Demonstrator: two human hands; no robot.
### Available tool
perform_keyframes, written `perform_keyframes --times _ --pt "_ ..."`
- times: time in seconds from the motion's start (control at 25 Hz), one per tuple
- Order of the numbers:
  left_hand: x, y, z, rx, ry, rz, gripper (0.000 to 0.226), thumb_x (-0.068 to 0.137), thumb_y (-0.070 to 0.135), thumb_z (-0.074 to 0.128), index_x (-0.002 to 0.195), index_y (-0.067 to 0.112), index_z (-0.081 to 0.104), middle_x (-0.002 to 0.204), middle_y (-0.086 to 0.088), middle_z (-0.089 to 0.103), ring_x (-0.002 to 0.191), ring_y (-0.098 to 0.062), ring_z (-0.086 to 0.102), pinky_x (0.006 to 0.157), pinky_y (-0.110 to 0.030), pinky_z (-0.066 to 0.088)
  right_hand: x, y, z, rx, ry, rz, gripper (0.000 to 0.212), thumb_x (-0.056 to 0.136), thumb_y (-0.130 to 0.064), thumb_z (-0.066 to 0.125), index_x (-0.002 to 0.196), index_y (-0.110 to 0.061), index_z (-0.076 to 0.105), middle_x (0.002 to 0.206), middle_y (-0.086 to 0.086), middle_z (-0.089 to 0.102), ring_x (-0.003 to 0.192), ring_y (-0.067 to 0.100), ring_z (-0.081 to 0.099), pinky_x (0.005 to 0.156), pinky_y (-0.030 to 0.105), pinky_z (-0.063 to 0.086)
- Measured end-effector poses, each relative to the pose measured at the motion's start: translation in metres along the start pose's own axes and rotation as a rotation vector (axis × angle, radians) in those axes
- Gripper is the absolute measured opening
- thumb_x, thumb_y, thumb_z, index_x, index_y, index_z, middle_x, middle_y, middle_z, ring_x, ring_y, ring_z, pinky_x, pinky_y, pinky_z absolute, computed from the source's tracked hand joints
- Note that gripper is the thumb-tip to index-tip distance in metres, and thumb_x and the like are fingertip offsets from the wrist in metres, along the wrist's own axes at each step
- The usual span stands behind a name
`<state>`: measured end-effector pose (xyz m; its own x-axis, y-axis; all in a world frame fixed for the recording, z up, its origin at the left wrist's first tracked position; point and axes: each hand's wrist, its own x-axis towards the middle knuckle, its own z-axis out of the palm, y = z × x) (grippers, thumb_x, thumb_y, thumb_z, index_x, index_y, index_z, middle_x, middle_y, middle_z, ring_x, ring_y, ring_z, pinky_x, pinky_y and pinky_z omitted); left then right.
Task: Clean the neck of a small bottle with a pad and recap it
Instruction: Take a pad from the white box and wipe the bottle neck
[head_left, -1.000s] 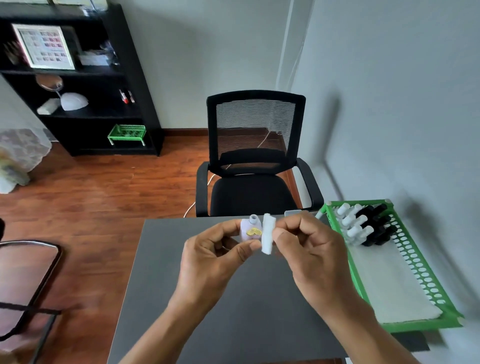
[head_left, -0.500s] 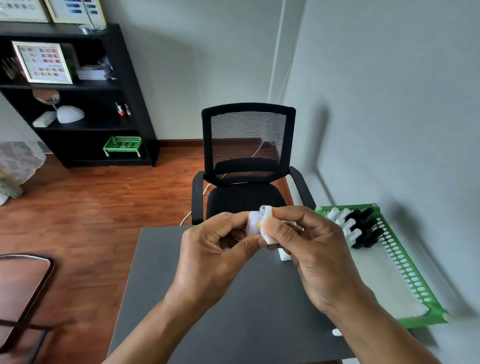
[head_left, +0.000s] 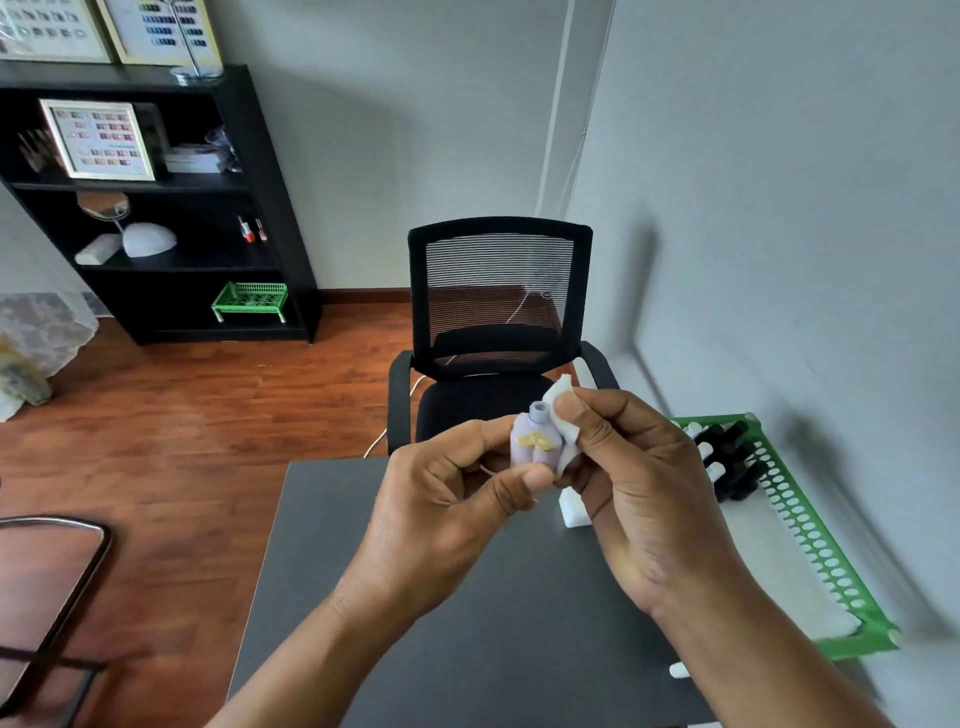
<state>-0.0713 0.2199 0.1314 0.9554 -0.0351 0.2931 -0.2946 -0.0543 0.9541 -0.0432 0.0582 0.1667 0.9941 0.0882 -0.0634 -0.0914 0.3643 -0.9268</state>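
Note:
A small lilac bottle (head_left: 535, 441) with a gold mark on its front stands upright between the fingers of my left hand (head_left: 447, 514), above the dark grey table (head_left: 415, 649). Its neck (head_left: 538, 412) is bare, without a cap. My right hand (head_left: 634, 483) pinches a white pad (head_left: 563, 415) and presses it against the right side of the bottle, up beside the neck. A small white object (head_left: 572, 512) lies on the table under my right hand, partly hidden; it may be the cap, I cannot tell.
A green perforated tray (head_left: 810, 525) on the right holds white and black capped bottles (head_left: 727, 457) and a white cloth. A black mesh chair (head_left: 498, 332) faces the table's far edge. A black shelf (head_left: 156, 218) stands at the back left. Another small white piece (head_left: 678, 669) lies near my right forearm.
Both hands have risen in the frame and come closer to the camera. The pad has shifted from beside the bottle to press against its right side at the neck.

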Motion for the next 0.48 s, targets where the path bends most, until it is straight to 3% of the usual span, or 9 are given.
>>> perform_keyframes --times 0.16,0.24,0.36,0.48 --pt "-0.004 -0.002 -0.007 -0.160 0.045 -0.070 0.026 0.093 0.027 0.074 0.116 0.017 0.080 0.099 -0.005 0.082 0.084 -0.025 0.077 0.078 -0.046 0.066 -0.002 -0.002 0.003 0.199 -0.017 0.137 0.016 0.082 -0.022 0.073 0.089 -0.015 0.085 0.101 0.016 0.079 0.088 0.025 0.071 0.069 0.027 0.062" --pt "-0.008 -0.001 -0.011 -0.172 0.035 -0.072 0.025 0.093 0.029 0.073 0.116 0.020 0.080 0.101 -0.007 0.081 0.084 -0.024 0.078 0.077 -0.048 0.066 -0.004 -0.006 0.002 0.225 -0.010 0.150 0.018 0.083 -0.024 0.072 0.092 -0.017 0.086 0.101 0.011 0.080 0.087 0.021 0.070 0.065 0.024 0.061" --pt "-0.013 0.003 -0.009 -0.226 -0.001 -0.059 0.029 0.093 0.026 0.074 0.122 0.021 0.075 0.100 -0.007 0.080 0.085 -0.024 0.077 0.073 -0.038 0.064 -0.008 -0.010 0.000 0.192 -0.009 0.076 0.016 0.080 -0.028 0.074 0.087 -0.021 0.087 0.094 0.004 0.082 0.082 0.017 0.073 0.065 0.023 0.061" --pt "-0.014 0.006 -0.001 -0.349 0.025 -0.071 0.032 0.088 0.017 0.079 0.118 0.014 0.068 0.095 -0.016 0.079 0.079 -0.027 0.074 0.073 -0.030 0.062 -0.016 -0.009 0.001 0.089 -0.070 -0.059 0.016 0.085 -0.033 0.078 0.088 -0.020 0.086 0.094 0.006 0.083 0.088 0.023 0.076 0.072 0.027 0.061"
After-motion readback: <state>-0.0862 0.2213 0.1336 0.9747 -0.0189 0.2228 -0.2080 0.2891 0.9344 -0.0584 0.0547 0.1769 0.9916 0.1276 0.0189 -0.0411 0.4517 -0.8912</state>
